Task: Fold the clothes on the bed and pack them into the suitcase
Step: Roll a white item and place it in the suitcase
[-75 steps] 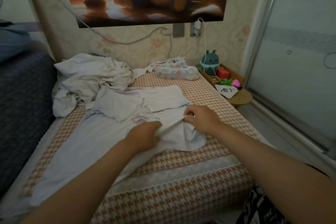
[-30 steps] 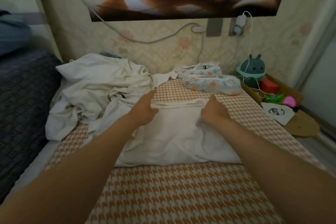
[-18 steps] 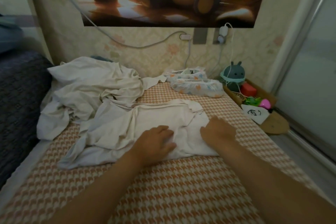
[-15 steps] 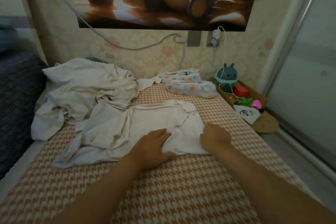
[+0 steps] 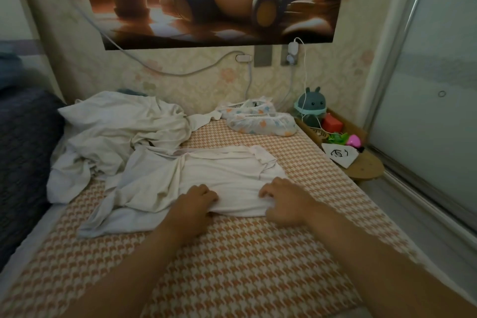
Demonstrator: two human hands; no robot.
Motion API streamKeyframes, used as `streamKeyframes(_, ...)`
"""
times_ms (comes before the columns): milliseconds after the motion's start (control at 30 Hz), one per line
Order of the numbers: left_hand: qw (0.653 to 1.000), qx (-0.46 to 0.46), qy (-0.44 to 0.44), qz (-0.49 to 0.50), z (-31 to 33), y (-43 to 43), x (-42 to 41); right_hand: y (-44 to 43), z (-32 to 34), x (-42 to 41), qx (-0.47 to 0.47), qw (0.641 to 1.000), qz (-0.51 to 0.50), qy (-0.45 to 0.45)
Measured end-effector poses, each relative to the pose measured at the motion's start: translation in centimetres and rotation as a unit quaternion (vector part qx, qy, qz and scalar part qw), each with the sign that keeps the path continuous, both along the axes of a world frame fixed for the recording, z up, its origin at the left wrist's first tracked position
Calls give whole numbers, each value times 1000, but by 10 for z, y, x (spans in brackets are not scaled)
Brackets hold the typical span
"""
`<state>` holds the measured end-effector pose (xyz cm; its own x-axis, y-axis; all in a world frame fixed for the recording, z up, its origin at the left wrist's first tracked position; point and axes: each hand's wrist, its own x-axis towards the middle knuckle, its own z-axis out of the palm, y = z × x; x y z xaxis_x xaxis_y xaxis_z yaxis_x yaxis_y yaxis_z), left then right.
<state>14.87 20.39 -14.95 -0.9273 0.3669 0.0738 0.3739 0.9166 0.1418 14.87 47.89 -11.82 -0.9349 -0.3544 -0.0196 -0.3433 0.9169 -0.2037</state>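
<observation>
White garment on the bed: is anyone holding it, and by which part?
Yes. The left hand and right hand each grip the white garment along its near edge, one toward each end.

Arms outstretched, left hand [image 5: 197, 201] and right hand [image 5: 284, 200] gripping garment [image 5: 227, 175] edge

A person's left grip [image 5: 196, 201] and right grip [image 5: 285, 201] curl over the near edge of a partly folded white garment [image 5: 227, 175] on an orange houndstooth bed [image 5: 232, 266]. Crumpled white clothes [image 5: 116, 131] lie heaped to its left. A floral bundle [image 5: 260, 122] sits by the wall, near a teal bunny toy [image 5: 311, 107].
</observation>
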Motion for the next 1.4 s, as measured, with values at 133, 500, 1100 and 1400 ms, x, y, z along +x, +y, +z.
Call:
streamKeyframes(133, 998, -39, -47, 24, 14, -4, 0, -7, -8, -1, 109, 993, 13, 31)
streamKeyframes(500, 912, -39, -406, 36, 74, 34, 54, 10, 45, 29, 67, 955, -67, -280)
streamKeyframes(1100, 998, -28, -14, -49, -1, 76, -76, 22, 3, -107, -293, 882, -359, 81)
streamKeyframes(1400, 999, -37, -37, -9, -16, 71, -110, 9, -22, -103, -80, 968, 27, 238)
